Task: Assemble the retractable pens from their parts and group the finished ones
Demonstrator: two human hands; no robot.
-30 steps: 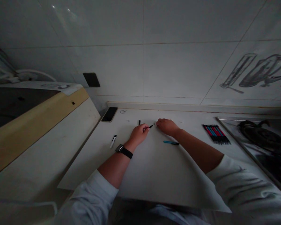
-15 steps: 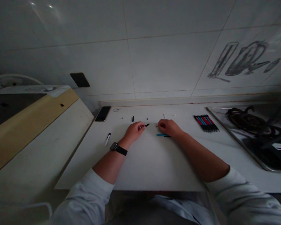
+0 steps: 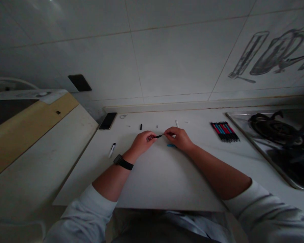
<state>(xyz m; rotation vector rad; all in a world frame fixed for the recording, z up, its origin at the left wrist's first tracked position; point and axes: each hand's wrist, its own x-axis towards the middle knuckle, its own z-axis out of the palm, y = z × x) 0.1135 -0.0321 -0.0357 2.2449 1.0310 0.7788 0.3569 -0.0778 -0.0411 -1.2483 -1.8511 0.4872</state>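
My left hand (image 3: 142, 141), with a black watch at the wrist, pinches a slim black pen part (image 3: 158, 136) that points right. My right hand (image 3: 179, 137) has its fingertips closed on a tiny thin piece (image 3: 163, 134) at the tip of that part; its exact kind is too small to make out. Under my right hand lies a blue pen barrel (image 3: 171, 145), partly hidden. Beyond the hands are a short black piece (image 3: 141, 127), a tiny black piece (image 3: 157, 126) and thin white sticks (image 3: 176, 123).
A row of red, blue and black pens (image 3: 224, 131) lies at right, beside a gas stove (image 3: 276, 135). On the left are a phone (image 3: 108, 121), a white marker with a black cap (image 3: 111, 150) and a thin ring (image 3: 123, 116). A tiled wall (image 3: 174, 67) stands behind.
My right hand has moved left, bringing its tiny piece up to the tip of the black pen part. The camera view has shifted slightly.
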